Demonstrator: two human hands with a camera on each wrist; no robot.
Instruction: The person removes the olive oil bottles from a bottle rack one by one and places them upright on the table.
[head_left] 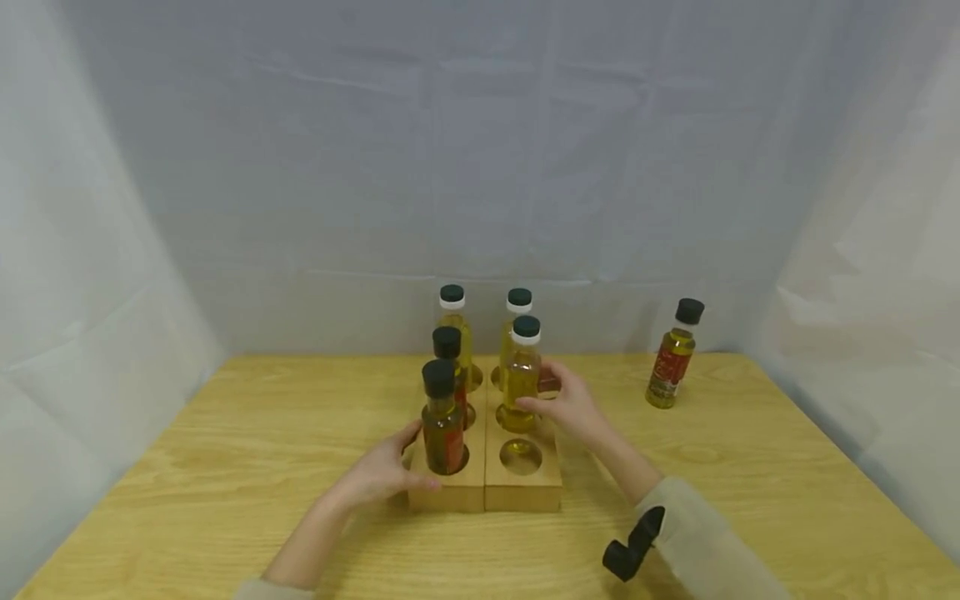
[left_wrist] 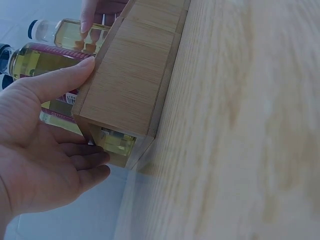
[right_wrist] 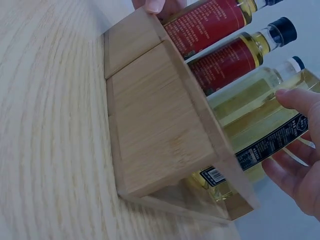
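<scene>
A wooden bottle rack [head_left: 522,498] made of two blocks with round holes stands on the table. My left hand [head_left: 378,475] holds its near left corner, thumb along the front edge, fingers at the left side. With thumb and fingers my right hand [head_left: 576,410] grips a green-capped oil bottle [head_left: 522,375], upright at the right block's middle hole; its dark label [right_wrist: 275,142] shows in the right wrist view. Two black-capped bottles with red labels, the front one [head_left: 442,429] and the middle one [head_left: 447,342], stand in the left block. Green-capped bottles [head_left: 452,305] fill both back holes.
Away to the right, a black-capped bottle with a red label [head_left: 670,367] stands alone on the wooden table [head_left: 285,417]. The right block's front hole [head_left: 521,457] holds no bottle. Pale sheeting [head_left: 480,167] hangs behind and at both sides.
</scene>
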